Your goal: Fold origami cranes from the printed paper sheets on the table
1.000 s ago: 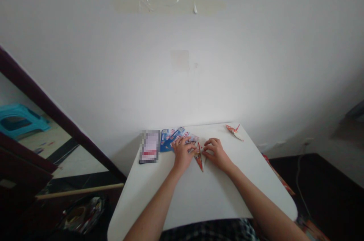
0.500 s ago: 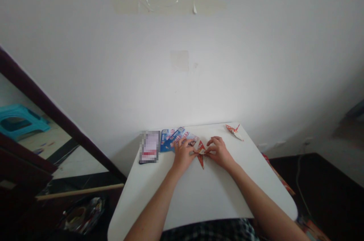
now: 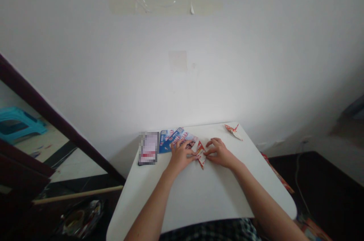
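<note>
A red-and-white printed piece of folded paper (image 3: 201,153) lies on the white table between my hands, in a narrow diamond shape. My left hand (image 3: 181,156) grips its left edge with thumb and fingertips, the other fingers resting over printed leaflets. At the right edge, my right hand (image 3: 220,154) pinches the paper between thumb and index finger, with its remaining fingers curled above. Blue leaflets (image 3: 167,145) with red and white print fan out behind my left hand, partly covered by it. A finished-looking folded paper figure (image 3: 233,132), also red and white, sits near the far right corner.
A phone (image 3: 148,148), its screen blurred, lies at the left edge of the white table (image 3: 204,199). The wall (image 3: 182,97) rises right behind the table. On the left are a dark-framed mirror (image 3: 57,108) reflecting a blue stool, and a bag of items (image 3: 81,218) on the floor.
The folded paper has opened out from a pinched, four-pointed form into a flatter diamond. My hands stay at its two sides, and the camera view has shifted slightly.
</note>
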{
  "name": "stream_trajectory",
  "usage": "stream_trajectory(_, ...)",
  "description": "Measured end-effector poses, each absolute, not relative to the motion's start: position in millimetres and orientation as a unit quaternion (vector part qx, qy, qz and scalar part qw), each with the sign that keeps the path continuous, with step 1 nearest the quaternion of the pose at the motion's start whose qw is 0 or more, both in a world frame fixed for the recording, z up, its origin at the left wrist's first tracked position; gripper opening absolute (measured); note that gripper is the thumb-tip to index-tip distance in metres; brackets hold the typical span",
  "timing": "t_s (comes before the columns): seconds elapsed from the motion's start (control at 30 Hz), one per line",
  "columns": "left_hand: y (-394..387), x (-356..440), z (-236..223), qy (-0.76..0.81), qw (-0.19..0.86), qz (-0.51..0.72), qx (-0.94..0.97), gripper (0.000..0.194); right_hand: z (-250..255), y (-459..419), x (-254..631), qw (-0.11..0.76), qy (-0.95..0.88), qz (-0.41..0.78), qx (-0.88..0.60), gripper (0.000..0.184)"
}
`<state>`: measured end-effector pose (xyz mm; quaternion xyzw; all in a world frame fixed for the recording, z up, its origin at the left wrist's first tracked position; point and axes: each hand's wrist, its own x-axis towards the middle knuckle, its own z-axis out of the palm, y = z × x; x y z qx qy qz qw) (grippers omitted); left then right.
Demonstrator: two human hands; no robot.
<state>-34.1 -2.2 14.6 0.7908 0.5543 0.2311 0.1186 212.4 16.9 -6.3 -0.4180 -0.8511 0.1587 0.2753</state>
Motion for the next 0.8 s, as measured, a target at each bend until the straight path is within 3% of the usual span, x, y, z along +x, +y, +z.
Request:
stream_trajectory(0.3, -5.4, -23.9, 6.3, 0.547, 0.093, 0.247, 0.794, 0.008, -11.1, 15.1, 197.4, 0.312, -0.832, 0.124, -0.442, 0.002)
stream_trajectory(0.8, -5.3, -9.0, 6.8, 0.578, 0.080, 0.295, 0.757, 0.009, -19.4, 14.6, 186.5, 0.320, -0.811, 0.094, -0.481, 0.006)
